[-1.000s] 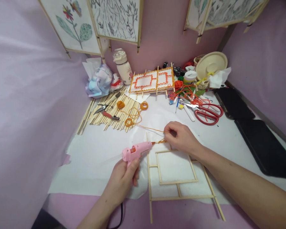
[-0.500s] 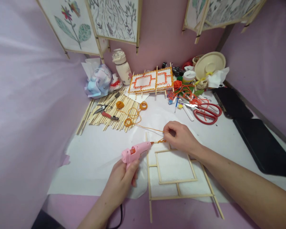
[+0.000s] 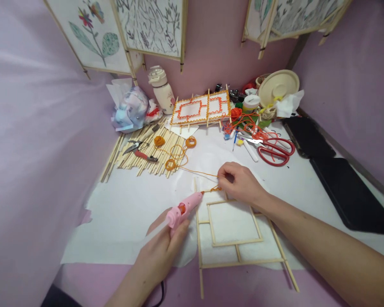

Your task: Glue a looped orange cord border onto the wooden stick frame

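Note:
My left hand is closed round the handle of a pink hot glue gun. The gun's tip touches or nearly touches the top bar of a wooden stick frame, near its upper left corner. Pinched in my right hand is orange yarn, above the same bar. A short wavy piece of the yarn lies along the bar just left of those fingers. From the hand the strand runs left to loose coils on the sticks. Inside the big frame is a smaller rectangle of sticks.
Wooden sticks lie at the left with pruning shears on them. A yarn-trimmed frame leans at the back beside a bottle. Red-handled scissors and a black flat object lie to the right.
The glue gun has tilted, its rear swinging down and toward me, while its tip stays at the top bar. My right hand keeps its pinch over the bar. The whole view has shifted slightly.

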`<move>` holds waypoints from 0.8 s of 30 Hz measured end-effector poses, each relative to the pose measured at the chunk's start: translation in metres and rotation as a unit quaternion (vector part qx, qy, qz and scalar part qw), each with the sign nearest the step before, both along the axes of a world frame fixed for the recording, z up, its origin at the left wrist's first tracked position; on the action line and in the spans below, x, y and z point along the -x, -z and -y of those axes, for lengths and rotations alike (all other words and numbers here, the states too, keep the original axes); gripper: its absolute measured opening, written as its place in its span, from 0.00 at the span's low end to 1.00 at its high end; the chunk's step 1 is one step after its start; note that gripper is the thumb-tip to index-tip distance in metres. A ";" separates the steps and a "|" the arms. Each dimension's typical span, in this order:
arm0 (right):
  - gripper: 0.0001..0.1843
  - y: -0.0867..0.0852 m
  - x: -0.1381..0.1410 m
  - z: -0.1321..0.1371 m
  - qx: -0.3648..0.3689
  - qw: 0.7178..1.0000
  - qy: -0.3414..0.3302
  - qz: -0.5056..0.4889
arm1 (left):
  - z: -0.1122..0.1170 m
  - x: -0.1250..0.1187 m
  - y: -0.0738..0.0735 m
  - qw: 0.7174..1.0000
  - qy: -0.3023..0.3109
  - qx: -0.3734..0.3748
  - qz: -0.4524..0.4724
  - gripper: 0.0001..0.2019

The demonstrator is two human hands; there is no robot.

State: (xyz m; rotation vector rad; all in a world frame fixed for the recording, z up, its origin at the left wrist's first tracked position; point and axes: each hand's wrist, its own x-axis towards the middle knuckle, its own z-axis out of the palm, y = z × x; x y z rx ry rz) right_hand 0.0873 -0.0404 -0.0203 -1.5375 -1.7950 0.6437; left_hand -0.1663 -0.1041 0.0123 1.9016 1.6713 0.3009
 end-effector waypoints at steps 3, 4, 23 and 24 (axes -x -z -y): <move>0.05 0.000 0.000 0.000 -0.003 1.000 0.000 0.001 | 0.001 -0.001 -0.006 0.999 0.028 -0.041 0.003 0.15; 0.05 0.000 0.000 0.000 -0.004 1.000 0.000 0.000 | 0.001 -0.001 -0.008 0.998 0.034 -0.057 0.001 0.13; 0.06 -0.007 -0.003 0.002 -0.037 0.998 -0.055 -0.019 | -0.006 0.057 0.006 0.968 -0.097 -0.126 -0.195 0.21; 0.06 -0.008 -0.002 0.001 -0.037 0.998 -0.054 -0.010 | -0.006 0.058 0.006 0.968 -0.086 -0.130 -0.195 0.22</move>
